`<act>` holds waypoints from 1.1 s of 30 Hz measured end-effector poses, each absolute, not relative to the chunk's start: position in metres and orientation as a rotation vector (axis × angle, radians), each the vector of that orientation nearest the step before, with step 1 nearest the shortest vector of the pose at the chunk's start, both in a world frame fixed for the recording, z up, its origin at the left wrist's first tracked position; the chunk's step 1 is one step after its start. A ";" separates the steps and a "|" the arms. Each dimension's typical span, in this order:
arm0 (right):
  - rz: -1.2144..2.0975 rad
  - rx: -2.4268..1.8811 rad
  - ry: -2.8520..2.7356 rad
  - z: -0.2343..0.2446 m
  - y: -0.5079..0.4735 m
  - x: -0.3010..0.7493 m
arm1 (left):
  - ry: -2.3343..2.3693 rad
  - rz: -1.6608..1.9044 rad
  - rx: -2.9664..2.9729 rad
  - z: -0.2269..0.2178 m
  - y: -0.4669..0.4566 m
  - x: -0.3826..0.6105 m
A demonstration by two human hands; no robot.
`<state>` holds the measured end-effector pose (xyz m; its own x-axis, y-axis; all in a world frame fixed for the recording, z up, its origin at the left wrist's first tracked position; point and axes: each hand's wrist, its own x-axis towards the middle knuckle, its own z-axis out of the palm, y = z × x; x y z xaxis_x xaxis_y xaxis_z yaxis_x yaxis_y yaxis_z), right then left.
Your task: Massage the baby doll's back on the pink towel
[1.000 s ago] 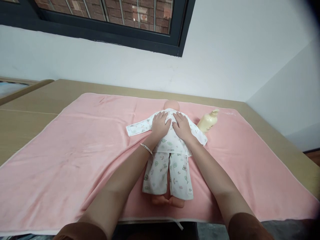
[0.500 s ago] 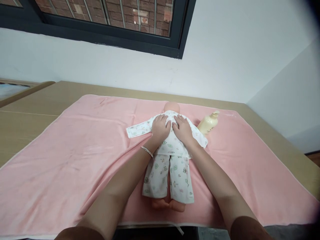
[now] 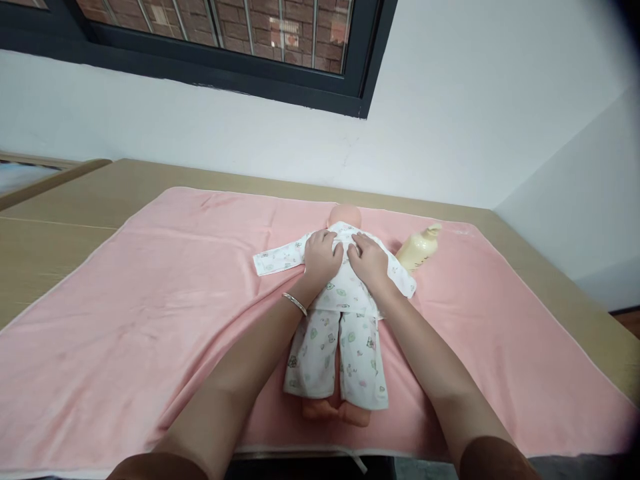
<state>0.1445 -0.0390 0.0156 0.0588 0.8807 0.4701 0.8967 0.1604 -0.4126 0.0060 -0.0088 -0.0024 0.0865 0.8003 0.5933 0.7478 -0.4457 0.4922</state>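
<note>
A baby doll (image 3: 345, 293) in a white patterned top and trousers lies with its head away from me and its feet toward me. Only the smooth back of its head shows, so it seems to be face down. My left hand (image 3: 323, 255) rests flat on the left of its upper back, fingers stretched out. On the right of the upper back lies my right hand (image 3: 369, 260), its fingers slightly bent and apart. Neither hand grips anything. Both thumbs point inward, with a gap between them. A bangle (image 3: 295, 303) circles my left wrist.
Under the doll a pink blanket (image 3: 150, 320) covers most of a wooden table (image 3: 65, 247). A cream pump bottle (image 3: 419, 248) lies tilted beside the doll's right-hand sleeve. Behind the table stand a white wall (image 3: 240, 143) and a dark-framed window (image 3: 350, 87).
My right hand has shifted slightly and its fingers are a little more bent. My left hand stays in place on the doll's back. The doll and bottle keep their places.
</note>
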 end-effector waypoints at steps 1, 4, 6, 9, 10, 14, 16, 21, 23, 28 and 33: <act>-0.015 -1.669 -1.838 0.015 -0.035 0.147 | 1.608 1.271 2.272 -0.003 -0.007 0.006; 0.007 -1.621 -1.951 0.013 -0.029 0.150 | 1.558 1.196 2.309 -0.002 -0.004 0.006; -0.012 -1.624 -1.961 0.014 -0.032 0.146 | 1.516 1.216 2.344 -0.001 -0.005 0.006; -0.065 -1.687 -1.851 0.017 -0.043 0.135 | 1.547 1.307 2.360 0.000 -0.010 0.005; -0.075 -1.711 -1.803 0.018 -0.047 0.132 | 1.576 1.333 2.355 0.000 -0.011 0.005; -0.054 -1.741 -1.714 0.020 -0.048 0.133 | 1.635 1.379 2.297 -0.001 -0.012 0.005; -0.030 -1.700 -1.764 0.018 -0.041 0.141 | 1.638 1.348 2.267 -0.003 -0.009 0.006; 0.022 -1.605 -1.982 0.013 -0.025 0.156 | 1.560 1.170 2.317 -0.006 -0.002 0.007; 0.006 -1.615 -2.000 0.014 -0.027 0.154 | 1.511 1.200 2.344 -0.005 -0.001 0.006; -0.101 -1.719 -1.849 0.019 -0.044 0.136 | 1.467 1.411 2.414 -0.003 -0.006 0.004; -0.178 -1.800 -1.719 0.021 -0.055 0.127 | 1.607 1.443 2.462 -0.003 -0.009 0.003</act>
<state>0.1270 -0.0553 0.0212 0.1379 0.8507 0.5072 0.9365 0.0547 -0.3464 0.0032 -0.0092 -0.0033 0.1342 0.6756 0.7250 0.7930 -0.5120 0.3303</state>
